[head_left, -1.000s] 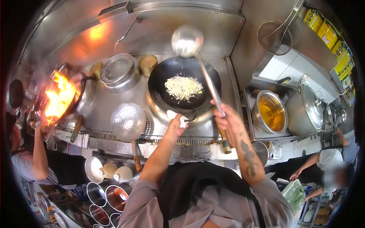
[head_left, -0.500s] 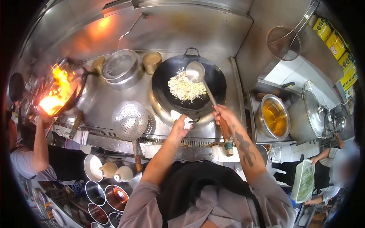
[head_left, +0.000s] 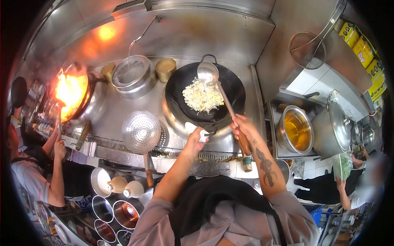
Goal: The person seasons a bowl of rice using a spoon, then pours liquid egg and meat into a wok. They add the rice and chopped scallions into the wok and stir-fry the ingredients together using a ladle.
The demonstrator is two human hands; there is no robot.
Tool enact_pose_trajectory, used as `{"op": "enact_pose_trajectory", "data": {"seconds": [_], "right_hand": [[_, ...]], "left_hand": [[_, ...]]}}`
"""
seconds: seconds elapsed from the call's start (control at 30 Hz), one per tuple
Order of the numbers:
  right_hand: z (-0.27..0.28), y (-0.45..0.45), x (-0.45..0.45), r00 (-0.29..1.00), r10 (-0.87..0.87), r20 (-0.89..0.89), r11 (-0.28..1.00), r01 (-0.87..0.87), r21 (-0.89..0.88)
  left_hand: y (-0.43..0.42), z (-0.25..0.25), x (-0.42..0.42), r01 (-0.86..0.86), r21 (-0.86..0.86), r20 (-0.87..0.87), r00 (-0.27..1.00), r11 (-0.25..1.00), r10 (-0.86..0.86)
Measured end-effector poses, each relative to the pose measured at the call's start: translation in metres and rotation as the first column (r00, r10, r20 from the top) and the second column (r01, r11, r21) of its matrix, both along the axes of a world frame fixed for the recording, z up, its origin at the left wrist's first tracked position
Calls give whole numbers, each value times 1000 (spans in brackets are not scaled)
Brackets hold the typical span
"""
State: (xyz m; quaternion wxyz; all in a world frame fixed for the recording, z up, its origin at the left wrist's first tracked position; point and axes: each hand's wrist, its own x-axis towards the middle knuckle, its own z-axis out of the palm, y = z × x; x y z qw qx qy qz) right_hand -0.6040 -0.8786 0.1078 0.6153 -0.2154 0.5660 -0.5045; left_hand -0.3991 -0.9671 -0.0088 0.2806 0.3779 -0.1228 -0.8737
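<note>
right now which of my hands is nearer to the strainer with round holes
Left: the left hand, holding the cloth by the wok's near handle, is right of the strainer; the right hand, gripping the ladle, is farther right.

From here I see a black wok (head_left: 174, 96) above frame centre, pale crumbly food (head_left: 201, 98) heaped inside, my steel ladle (head_left: 208, 74) slanting over it, white cloth (head_left: 190, 127) bunched by the wok's lower handle.
</note>
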Motion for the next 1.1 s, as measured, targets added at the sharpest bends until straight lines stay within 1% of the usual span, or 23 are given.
{"op": "enact_pose_trajectory", "data": {"seconds": [0.07,0.17,0.2,0.3,0.4,0.5,0.6,0.67,0.73,0.77,0.83,0.87,0.9,0.93,0.97,1.0,1.03,1.07,1.1], "right_hand": [[-1,5,-1,999,8,33,1000,-8,-12],[-4,-3,-6,983,-93,-159,991,106,78],[4,-4,-8,970,-59,-237,994,78,72],[-8,-9,-12,880,-77,-468,997,80,-12],[-27,-33,-2,903,-88,-421,993,47,-108],[-24,-31,18,956,86,-280,996,-75,50],[-1,29,15,845,315,-431,948,-299,107],[20,69,-9,810,400,-429,915,-329,234],[39,96,-29,578,436,-690,898,-332,289],[38,99,-29,448,426,-786,896,-329,298],[41,100,-35,151,371,-916,899,-307,313],[47,102,-29,152,319,-935,920,-286,267],[60,104,-25,133,330,-935,914,-295,280],[75,108,-20,117,346,-931,904,-307,297],[81,116,-16,105,372,-923,891,-321,322],[82,123,-20,118,320,-940,875,-417,246],[89,128,-21,140,338,-931,850,-470,238],[101,134,-20,162,353,-921,823,-522,224],[114,141,-18,182,370,-911,793,-572,208]], "left_hand": [[-4,-3,-1,16,7,6,1000,1000,-16],[-2,-6,0,22,7,29,999,1000,-22],[-3,-3,-1,13,3,35,999,1000,-13],[0,14,0,-1,55,42,999,998,-1],[-6,-2,0,53,38,30,998,998,-54],[-10,-9,1,58,33,8,998,998,-58],[-10,-11,1,42,20,1,999,999,-42],[-12,-7,2,54,11,10,998,998,-54],[-6,-4,3,46,-3,-15,999,999,-46],[8,7,6,13,7,-13,1000,1000,-13],[46,53,6,-40,22,-16,999,999,40],[70,60,15,-31,3,-35,999,1000,31],[90,87,25,23,10,-3,1000,1000,-23],[99,106,30,29,27,34,999,999,-30],[108,113,35,33,54,76,996,998,-37],[99,105,33,19,67,52,998,998,-22],[74,92,25,1,74,21,1000,997,-3],[52,68,17,2,31,-13,1000,1000,-2],[53,78,17,20,-21,-39,999,1000,-21]]}}
